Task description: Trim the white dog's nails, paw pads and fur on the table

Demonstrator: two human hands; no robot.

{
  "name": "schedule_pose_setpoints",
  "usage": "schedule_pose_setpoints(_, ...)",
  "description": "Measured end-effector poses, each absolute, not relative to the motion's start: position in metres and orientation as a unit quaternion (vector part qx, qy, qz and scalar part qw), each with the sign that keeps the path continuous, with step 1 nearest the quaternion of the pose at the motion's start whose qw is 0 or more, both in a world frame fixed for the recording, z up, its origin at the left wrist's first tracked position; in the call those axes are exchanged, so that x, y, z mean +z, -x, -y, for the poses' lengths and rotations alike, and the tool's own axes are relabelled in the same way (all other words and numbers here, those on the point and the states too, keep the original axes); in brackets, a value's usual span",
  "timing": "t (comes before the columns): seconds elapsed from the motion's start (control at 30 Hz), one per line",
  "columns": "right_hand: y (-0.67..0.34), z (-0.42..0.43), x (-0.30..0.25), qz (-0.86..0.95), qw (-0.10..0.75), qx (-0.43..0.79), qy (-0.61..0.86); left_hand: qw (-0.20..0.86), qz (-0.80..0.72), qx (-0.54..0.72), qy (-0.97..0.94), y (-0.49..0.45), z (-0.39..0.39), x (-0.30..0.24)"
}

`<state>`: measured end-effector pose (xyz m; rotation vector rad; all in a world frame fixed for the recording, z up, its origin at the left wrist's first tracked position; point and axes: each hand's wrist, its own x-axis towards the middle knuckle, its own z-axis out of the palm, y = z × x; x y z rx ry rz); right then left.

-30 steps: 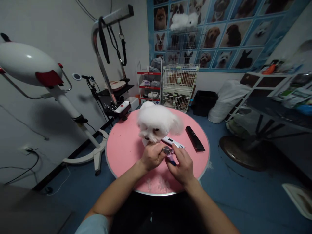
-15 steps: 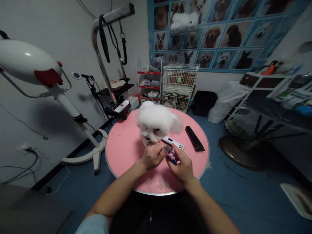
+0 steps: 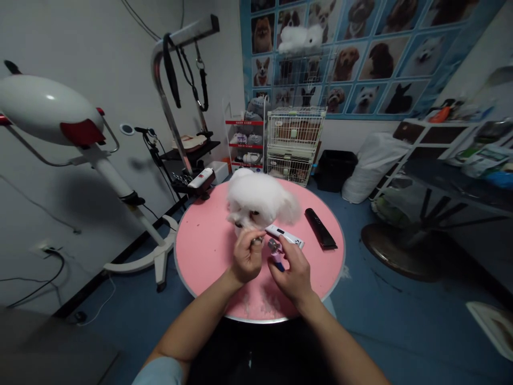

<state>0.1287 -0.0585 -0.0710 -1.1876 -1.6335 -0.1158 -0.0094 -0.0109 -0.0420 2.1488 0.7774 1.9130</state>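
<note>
A white fluffy dog is on the round pink table, its head low and turned to the left. My left hand is closed on the dog's paw, whose dark underside shows between the thumb and fingers. In my right hand is a pet nail clipper with a metal head and purple-and-blue handles. The clipper's head is a short way right of the paw, apart from it. Behind my hands lies a white hair trimmer, partly covered by my right fingers.
A black hair clipper lies on the table's right side. At the left stand a white dryer on a stand and a metal grooming arm with hanging straps. Wire cages and a black bin are behind the table.
My left hand has turned upward, bringing the paw's underside into view. A gap has opened between paw and clipper. The dog's head has turned slightly to the left.
</note>
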Motion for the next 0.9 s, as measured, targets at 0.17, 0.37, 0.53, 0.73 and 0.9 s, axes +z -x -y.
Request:
schedule_pose_setpoints(0.17, -0.129, 0.057, -0.069, 0.686, 0.530, -0.115, 0.486, 0.098, -0.261, 0.646, -0.710, 0.008, 0.014, -0.044)
schedule_pose_setpoints(0.37, -0.133, 0.053, -0.061, 0.699, 0.494, -0.182, 0.484, 0.058, -0.270, 0.638, -0.718, 0.007, 0.014, -0.042)
schedule_pose_setpoints(0.53, -0.135, 0.052, -0.059, 0.709, 0.482, -0.174, 0.484, 0.059, -0.267, 0.627, -0.730, 0.009, 0.012, -0.042)
schedule_pose_setpoints(0.73, -0.134, 0.052, -0.061, 0.709, 0.490, -0.159, 0.481, 0.054, -0.264, 0.623, -0.734, 0.009, 0.011, -0.041)
schedule_pose_setpoints(0.9, -0.132, 0.053, -0.065, 0.682, 0.488, -0.196, 0.509, 0.039, -0.272, 0.618, -0.737, 0.007, 0.012, -0.039)
